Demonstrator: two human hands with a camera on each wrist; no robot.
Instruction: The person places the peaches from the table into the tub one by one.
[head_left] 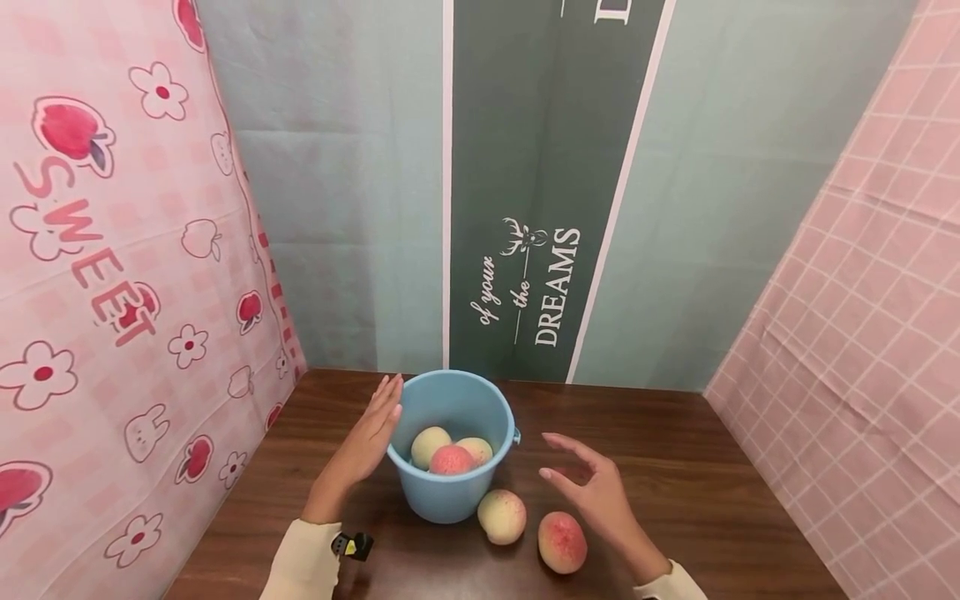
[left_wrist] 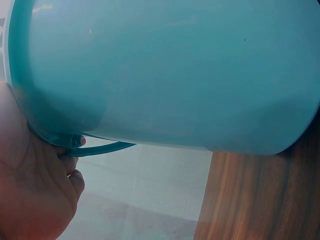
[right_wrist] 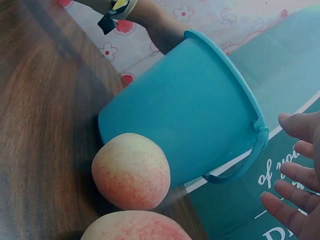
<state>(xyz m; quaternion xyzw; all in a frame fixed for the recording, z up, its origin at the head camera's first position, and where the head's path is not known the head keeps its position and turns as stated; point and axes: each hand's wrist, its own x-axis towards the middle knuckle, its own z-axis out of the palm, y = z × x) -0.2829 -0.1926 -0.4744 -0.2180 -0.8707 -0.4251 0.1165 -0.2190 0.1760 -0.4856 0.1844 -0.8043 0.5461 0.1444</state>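
A light blue bucket [head_left: 442,500] stands upright on the wooden table with several peaches [head_left: 452,460] inside. My left hand [head_left: 367,435] rests against the bucket's left rim with its fingers straight. In the left wrist view this hand [left_wrist: 40,180] lies by the rim near the handle [left_wrist: 105,148]. My right hand [head_left: 596,492] hovers right of the bucket, fingers spread and slightly bent, holding nothing. Below it lies a red-yellow peach [head_left: 562,542]. A paler peach [head_left: 502,517] sits beside the bucket's base, also plain in the right wrist view.
Wood-grain tabletop [head_left: 660,500] surrounds the bucket. A pink printed cloth [head_left: 135,333] hangs at the left and a pink checked cloth [head_left: 847,333] at the right. Behind the table hangs a blue-green cloth [head_left: 337,208] with white lettering.
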